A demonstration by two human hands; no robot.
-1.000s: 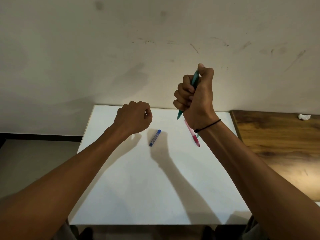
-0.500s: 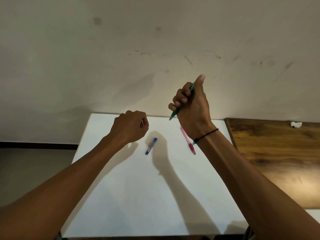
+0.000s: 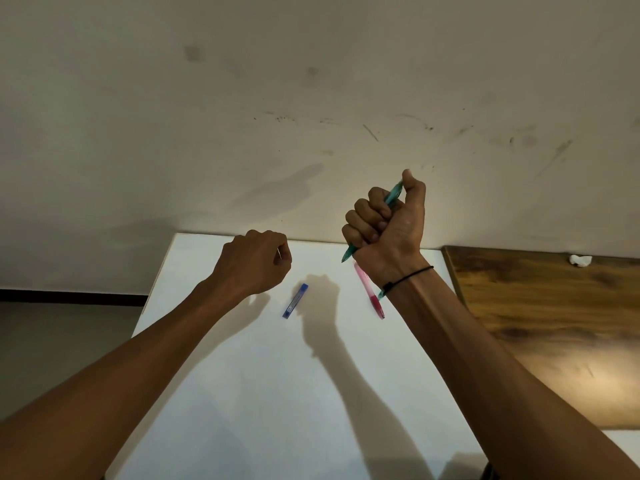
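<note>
- While both forearms extend over the white table point(image 3: 242, 393), the blue case point(image 3: 295, 301) lies flat on it, nearer than the fingers of both hands, btwn them, touching neither.
- Pink pen point(image 3: 369, 292): flat on table, just below the right-hand little finger, apart from it, beside the wrist w/ black band point(image 3: 412, 276).
- Left hand point(image 3: 254, 265): fingers curled tight, thumb and forefinger pinching a thin sliver point(image 3: 279, 253); too small to identify.
- Right hand point(image 3: 391, 230): raised above table, fingers wrapped round teal pen point(image 3: 393, 197), thumb pressed on its top end; tip pokes out below little finger, tilted down-left.
- Beyond fingers: scuffed wall point(image 3: 311, 98). To the right of right-hand fingers: wood table point(image 3: 536, 306) w/ white scrap point(image 3: 580, 260).
</note>
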